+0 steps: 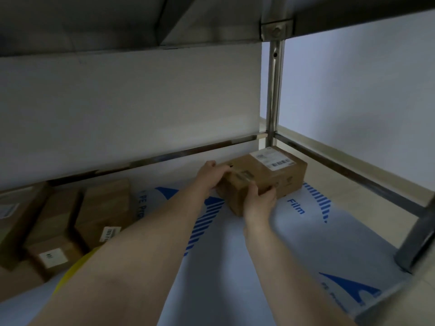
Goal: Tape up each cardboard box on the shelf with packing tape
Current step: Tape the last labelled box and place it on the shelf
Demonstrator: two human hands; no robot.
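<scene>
Head view, from nearest to farthest: two bare forearms reach forward from the bottom edge, the left one crossing up from the lower left with a yellow sleeve [75, 269] at its near end; beneath them the shelf [353, 176] is covered by a white protective film [235, 267] printed with blue stripes and lettering; at the left, three other boxes [56, 222] stand close together on that film, two with small white stickers on their near faces, all blurred; farther in, the right hand [259, 202] has its grip closed on the near corner of the cardboard box [280, 178], thumb on the end face and fingers wrapped onto the long side; the left hand [209, 177] grips the same box at its far left end, fingers curled over the top edge; the cardboard box sits on the film toward the far right corner of the shelf, a white shipping label [271, 158] on its top; whether it lies flat or is slightly raised cannot be told; just behind it rises a steel post [274, 90], bolted to the upper shelf [117, 17]; a pale wall [129, 102] closes the back.
</scene>
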